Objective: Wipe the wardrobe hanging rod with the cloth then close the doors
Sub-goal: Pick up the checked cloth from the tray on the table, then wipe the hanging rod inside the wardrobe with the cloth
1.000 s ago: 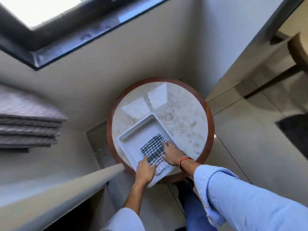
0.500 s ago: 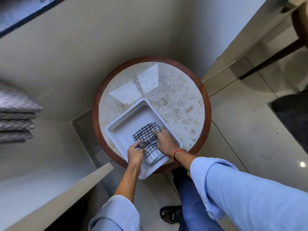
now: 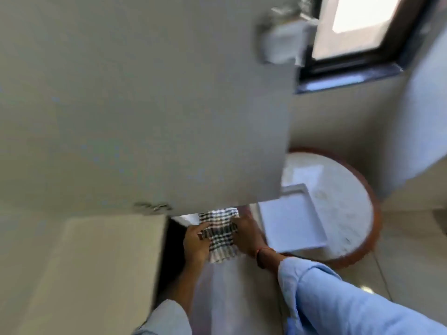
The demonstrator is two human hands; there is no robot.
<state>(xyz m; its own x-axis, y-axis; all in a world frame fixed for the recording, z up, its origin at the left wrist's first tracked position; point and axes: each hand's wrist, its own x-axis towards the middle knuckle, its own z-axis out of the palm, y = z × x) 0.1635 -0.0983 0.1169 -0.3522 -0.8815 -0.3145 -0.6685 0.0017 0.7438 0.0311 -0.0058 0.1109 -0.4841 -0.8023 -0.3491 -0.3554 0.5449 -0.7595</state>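
A pale tiled floor and cream walls frame a round marble-topped table [image 3: 343, 213] with a reddish rim, and everything else is best placed against it. On the table's near side sits a white tray [image 3: 290, 226], now empty. Just off the table's left edge, clear of the tray, the checked cloth [image 3: 219, 232] is held between both hands: the left hand [image 3: 196, 243] pinches its left border and the right hand [image 3: 246, 238] grips its right border, so each is closed on the fabric. Above and left of the table a large grey wardrobe door [image 3: 145, 105] fills most of the view, with a dark-framed window [image 3: 358, 32] beyond it. The likely trouble from here is the open door: it stands just over the hands, and lifting the cloth toward the rod could knock knuckles or head against its lower edge, or a loose corner could drag. The hanging rod itself is out of sight, the door hides the cloth's far end, and motion blur smears the fitting at the door's upper corner.
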